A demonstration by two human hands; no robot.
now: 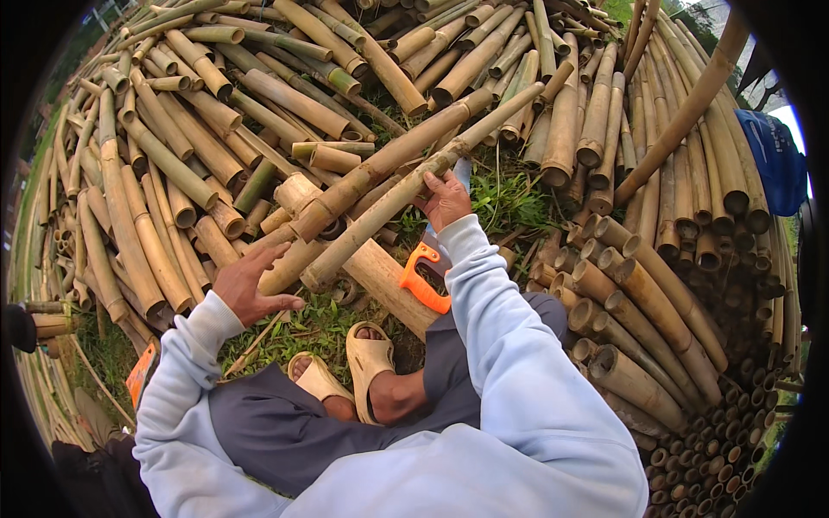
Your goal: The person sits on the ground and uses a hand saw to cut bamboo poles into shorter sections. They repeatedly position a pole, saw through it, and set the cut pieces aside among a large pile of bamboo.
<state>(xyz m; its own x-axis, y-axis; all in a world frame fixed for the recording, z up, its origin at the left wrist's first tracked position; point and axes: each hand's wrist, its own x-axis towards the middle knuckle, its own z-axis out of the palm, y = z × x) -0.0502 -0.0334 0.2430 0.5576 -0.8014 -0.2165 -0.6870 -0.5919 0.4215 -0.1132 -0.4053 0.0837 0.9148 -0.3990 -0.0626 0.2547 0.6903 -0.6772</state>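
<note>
A slim bamboo pole [380,223] slants in front of me, its cut near end low on the left and its far end up to the right. My right hand [447,200] grips it near the middle from below. Close to its near end, my left hand [252,285] is open with thumb and fingers spread, apart from the pole. Alongside lies a thicker bamboo pole [354,188]. A handsaw with an orange handle [423,278] rests under my right forearm, its blade partly hidden by my hand and sleeve. Below the poles is a wide bamboo piece [384,281].
Large piles of cut bamboo [285,95] fill the far side and left. Stacked bamboo tubes [643,319] stand close on my right. A blue bag-like item [771,160] hangs at far right. Another orange handle [141,373] is beside my left elbow. Grass [324,332] surrounds my sandals.
</note>
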